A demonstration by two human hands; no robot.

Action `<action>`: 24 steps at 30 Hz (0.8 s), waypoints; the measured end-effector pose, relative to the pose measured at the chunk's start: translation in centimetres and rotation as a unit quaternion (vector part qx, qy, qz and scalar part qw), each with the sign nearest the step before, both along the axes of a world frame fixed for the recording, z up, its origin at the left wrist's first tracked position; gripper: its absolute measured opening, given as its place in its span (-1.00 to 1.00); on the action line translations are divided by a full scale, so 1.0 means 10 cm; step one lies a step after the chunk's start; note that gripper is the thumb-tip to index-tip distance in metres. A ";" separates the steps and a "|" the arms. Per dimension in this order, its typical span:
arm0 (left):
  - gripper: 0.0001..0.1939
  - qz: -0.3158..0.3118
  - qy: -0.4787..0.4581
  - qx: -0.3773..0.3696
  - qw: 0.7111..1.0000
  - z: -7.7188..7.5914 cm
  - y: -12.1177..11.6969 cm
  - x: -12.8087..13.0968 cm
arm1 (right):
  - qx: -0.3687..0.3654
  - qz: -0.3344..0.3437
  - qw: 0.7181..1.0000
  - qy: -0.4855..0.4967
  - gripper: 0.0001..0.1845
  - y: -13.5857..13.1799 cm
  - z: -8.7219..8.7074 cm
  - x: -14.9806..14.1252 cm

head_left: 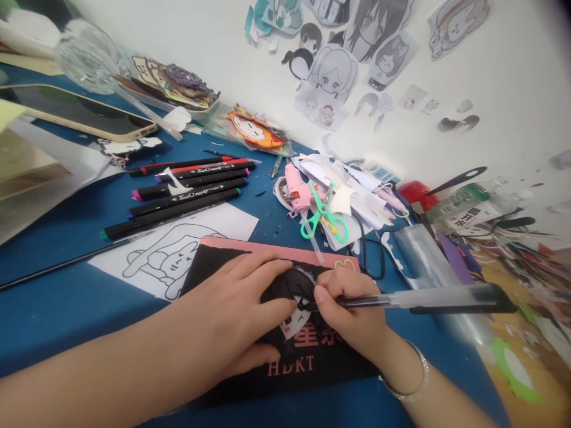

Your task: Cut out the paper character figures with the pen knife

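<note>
In my right hand (350,303) is a black gel pen (401,297) with a clear barrel, its tip touching the cutout. That paper cutout (294,324) shows a cartoon face with black hair and lies on a black and pink box (232,380) lettered HDKT. My left hand (250,303) rests flat across the cutout's left side, fingers stretched out and slightly apart, covering part of it. A sheet with a line drawing (165,258) lies partly under the box at its upper left.
Several markers (191,178) lie at the upper left, near a phone (80,113). Green scissors (324,217) and a pink glue gun (298,187) sit behind the box among paper scraps. A water bottle (468,211) is at the right. Drawings (332,74) hang on the wall.
</note>
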State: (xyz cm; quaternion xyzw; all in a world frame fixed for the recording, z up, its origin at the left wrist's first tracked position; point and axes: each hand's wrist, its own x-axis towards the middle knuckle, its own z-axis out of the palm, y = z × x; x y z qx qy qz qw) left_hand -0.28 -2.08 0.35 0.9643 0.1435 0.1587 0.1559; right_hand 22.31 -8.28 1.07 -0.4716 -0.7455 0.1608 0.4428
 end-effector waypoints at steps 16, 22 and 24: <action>-0.62 -0.006 0.001 0.002 1.000 0.00 0.00 -0.01 | -0.002 -0.018 1.000 -0.024 -0.60 -0.01 0.03 -0.01; -0.61 -0.008 -0.002 0.002 1.000 0.01 0.00 -0.01 | 0.002 -0.013 1.000 -0.006 -0.59 -0.01 0.03 -0.01; -0.61 -0.006 -0.002 -0.001 1.000 0.01 0.00 0.00 | 0.004 -0.022 1.000 -0.009 -0.59 -0.01 0.03 0.00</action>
